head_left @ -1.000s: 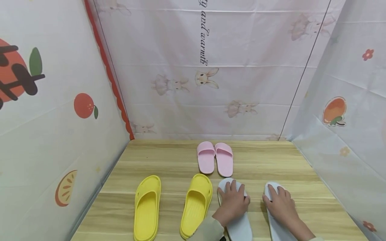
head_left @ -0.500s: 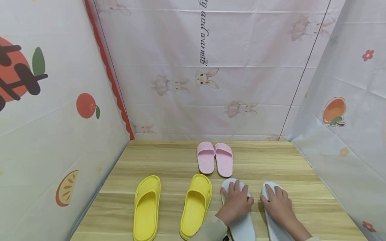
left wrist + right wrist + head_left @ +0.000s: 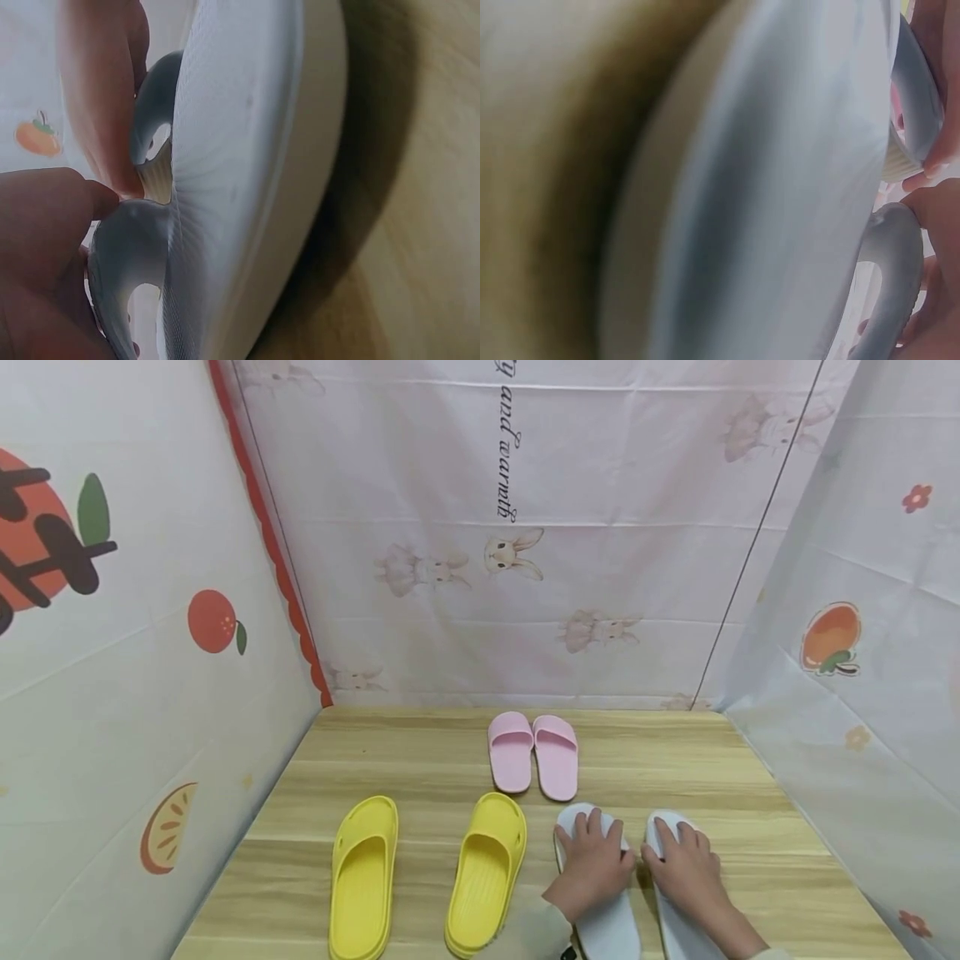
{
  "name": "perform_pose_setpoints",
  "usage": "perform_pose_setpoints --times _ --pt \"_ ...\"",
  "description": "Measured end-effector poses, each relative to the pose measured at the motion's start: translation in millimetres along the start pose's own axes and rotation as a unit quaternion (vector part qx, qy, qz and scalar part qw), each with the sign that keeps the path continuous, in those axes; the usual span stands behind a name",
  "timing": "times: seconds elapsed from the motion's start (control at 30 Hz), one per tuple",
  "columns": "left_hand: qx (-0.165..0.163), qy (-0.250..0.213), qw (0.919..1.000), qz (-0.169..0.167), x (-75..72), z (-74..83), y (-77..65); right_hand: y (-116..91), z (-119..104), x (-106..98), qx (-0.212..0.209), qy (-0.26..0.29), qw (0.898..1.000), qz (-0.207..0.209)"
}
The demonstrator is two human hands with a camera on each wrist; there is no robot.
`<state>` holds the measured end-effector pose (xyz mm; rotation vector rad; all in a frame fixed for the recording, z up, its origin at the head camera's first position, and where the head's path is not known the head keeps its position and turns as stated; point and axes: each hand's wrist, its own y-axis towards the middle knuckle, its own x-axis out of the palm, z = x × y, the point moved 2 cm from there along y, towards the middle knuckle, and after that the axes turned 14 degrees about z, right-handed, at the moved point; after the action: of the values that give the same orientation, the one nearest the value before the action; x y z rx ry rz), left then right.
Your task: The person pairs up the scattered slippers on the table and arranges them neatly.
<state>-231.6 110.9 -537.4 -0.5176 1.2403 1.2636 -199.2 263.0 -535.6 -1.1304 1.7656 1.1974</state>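
My left hand [image 3: 596,868] grips the strap of one pale grey slipper [image 3: 609,935], fingers spread over its front. The right hand [image 3: 686,872] holds the matching grey slipper [image 3: 678,931] in the same way, a narrow gap to its right. Both slippers point away from me, toes toward the back. In the left wrist view the thick grey strap [image 3: 131,236] arches up from the sole [image 3: 232,150], with fingertips showing on its far side. Fingertips also show past the strap [image 3: 900,247] in the right wrist view. My hands hide much of both straps.
Two yellow slippers [image 3: 363,885] [image 3: 480,893] stand apart on the left of the wooden board [image 3: 420,739]. Behind stands a pink pair [image 3: 512,760], side by side, near the grey slippers' toes. Printed cloth walls [image 3: 465,635] enclose the back and both sides.
The two grey slippers have come closer together: the left one slid right and the right one slid left, each with its hand. The yellow and pink slippers stayed put.
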Motion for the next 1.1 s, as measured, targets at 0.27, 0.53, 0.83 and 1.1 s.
perform_pose_setpoints --times 0.27,0.53,0.83,1.1 --pt "0.005 -0.01 0.9999 0.001 -2.3 2.5 0.4 0.7 -0.2 4.6 0.007 0.002 1.0 -0.002" --pt "0.001 -0.001 0.9999 -0.011 -3.9 7.9 3.0 1.5 -1.4 1.7 0.016 0.007 1.0 -0.008" --pt "0.007 -0.018 0.9998 -0.005 2.4 8.9 8.8 3.0 1.5 0.2 0.009 0.005 1.0 0.004" --pt "0.013 -0.021 0.9997 0.005 10.4 12.3 12.0 5.0 6.0 2.5 0.007 0.0 1.0 0.011"
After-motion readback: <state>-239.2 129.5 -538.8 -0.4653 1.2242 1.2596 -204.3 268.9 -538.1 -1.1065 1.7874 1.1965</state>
